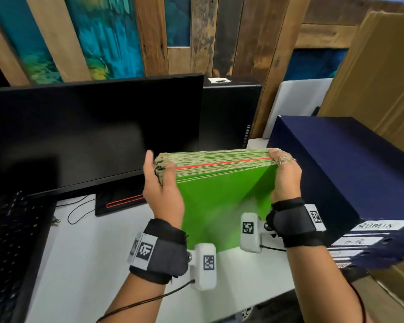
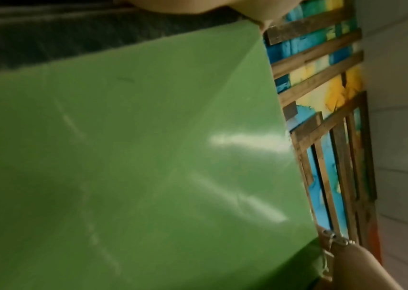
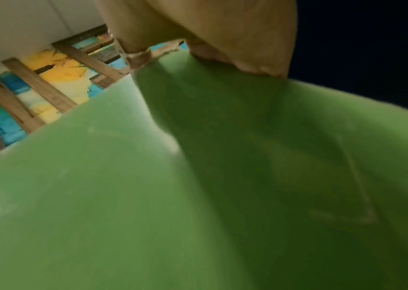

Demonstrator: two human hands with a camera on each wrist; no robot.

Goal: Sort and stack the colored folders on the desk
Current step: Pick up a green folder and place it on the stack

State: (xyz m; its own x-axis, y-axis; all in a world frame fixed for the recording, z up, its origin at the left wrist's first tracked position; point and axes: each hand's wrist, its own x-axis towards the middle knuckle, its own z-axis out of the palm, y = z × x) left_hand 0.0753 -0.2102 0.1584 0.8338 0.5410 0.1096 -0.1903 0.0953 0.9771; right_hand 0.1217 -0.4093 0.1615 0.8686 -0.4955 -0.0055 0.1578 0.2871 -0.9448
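A thick stack of green folders [image 1: 222, 194] stands on edge above the white desk [image 1: 84, 257], its top edges facing me, with one red folder [image 1: 222, 163] showing as a thin line among them. My left hand [image 1: 160, 180] grips the stack's left top corner, thumb on the near face. My right hand [image 1: 283, 173] grips the right top corner, fingers curled over the edges. In the left wrist view the green cover [image 2: 136, 166] fills the frame. The same green cover [image 3: 222, 186] fills the right wrist view under my palm [image 3: 210, 29].
A black monitor [image 1: 91, 136] stands close behind on the left, a keyboard [image 1: 12, 241] at far left. A dark blue box [image 1: 348, 169] with labelled fronts sits tight against the right, cardboard [image 1: 378, 73] behind it. A black computer case [image 1: 229, 113] stands behind the stack.
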